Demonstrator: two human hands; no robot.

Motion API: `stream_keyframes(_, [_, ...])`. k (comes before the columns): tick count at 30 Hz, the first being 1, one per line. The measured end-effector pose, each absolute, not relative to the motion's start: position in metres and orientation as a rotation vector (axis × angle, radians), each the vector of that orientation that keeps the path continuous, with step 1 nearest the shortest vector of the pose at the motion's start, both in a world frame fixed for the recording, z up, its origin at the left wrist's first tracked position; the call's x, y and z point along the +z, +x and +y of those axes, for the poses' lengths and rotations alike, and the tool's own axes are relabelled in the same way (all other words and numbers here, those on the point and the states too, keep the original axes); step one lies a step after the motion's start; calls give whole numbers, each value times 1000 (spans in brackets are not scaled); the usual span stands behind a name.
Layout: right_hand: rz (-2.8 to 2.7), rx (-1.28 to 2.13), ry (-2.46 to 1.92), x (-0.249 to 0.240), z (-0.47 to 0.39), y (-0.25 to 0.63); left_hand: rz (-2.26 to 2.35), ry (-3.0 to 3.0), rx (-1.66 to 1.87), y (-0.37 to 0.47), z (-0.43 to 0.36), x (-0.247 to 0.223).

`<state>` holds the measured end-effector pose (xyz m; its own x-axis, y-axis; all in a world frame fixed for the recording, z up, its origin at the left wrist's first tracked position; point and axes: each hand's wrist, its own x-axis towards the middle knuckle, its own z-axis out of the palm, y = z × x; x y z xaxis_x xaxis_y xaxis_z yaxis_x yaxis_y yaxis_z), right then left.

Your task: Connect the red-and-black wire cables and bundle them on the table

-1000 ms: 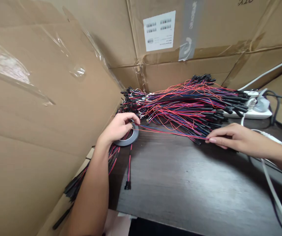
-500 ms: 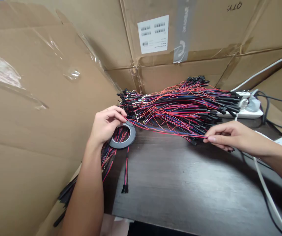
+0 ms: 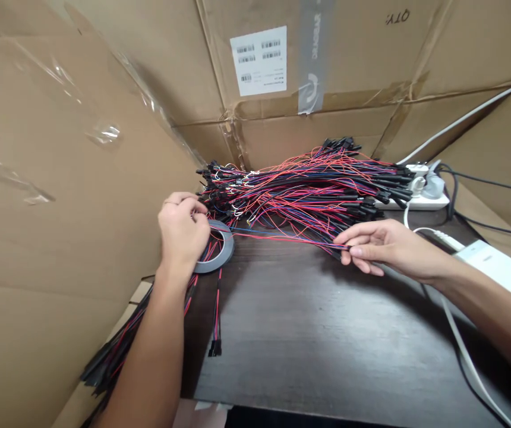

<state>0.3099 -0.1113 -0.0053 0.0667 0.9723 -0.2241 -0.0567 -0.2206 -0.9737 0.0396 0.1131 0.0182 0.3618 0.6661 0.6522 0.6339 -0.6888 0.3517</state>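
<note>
Dark desk [image 3: 309, 333] under both arms. Left hand [image 3: 183, 229]: back of it up, forearm slanting in from bottom edge, fingers bent over. Fingertips mostly hidden, so can't tell if I'm clamped on anything there. Right hand [image 3: 378, 246]: reaching in from the right, roughly level, thumb and index pinched together on the wires, other fingers curled loosely below.

Harness pile [image 3: 300, 190] lies across the desk's back, a tangle of red, blue and black strands. Held wires [image 3: 291, 240] run between my hands in front of it: thin, red and blue, nearly straight, slightly apart toward the left, gathered at my right pinch. Their left stretch crosses the grey tape roll [image 3: 229, 245] just beside my left hand. Black connector [image 3: 215, 348] sits below the roll on a short red-and-black lead.
</note>
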Motion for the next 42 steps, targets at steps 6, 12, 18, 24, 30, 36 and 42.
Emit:
stream_keyframes(6, [-952,1252,-1227,-15,-110,290,278,2742,704,77,43,31])
stream_keyframes(12, [-962,1240,-1102,-16,-112,278,60,2577,212,102,20,43])
stream_keyframes(18, [-960,1233,-988,-17,-113,273,42,2351,43,122,26,38])
stream_keyframes(24, [-1014,1210,-1087,-17,-115,272,309,1972,-31,116,20,27])
stream_keyframes(30, [-977,1189,-1167,-15,-117,270,373,1822,-8,112,18,19])
stream_keyframes(36, [-850,1366,-1018,-15,-120,271,372,1616,-94,112,13,25])
stream_keyframes(42, [-879,1392,-1010,-15,-121,273,398,1525,-148,113,13,27])
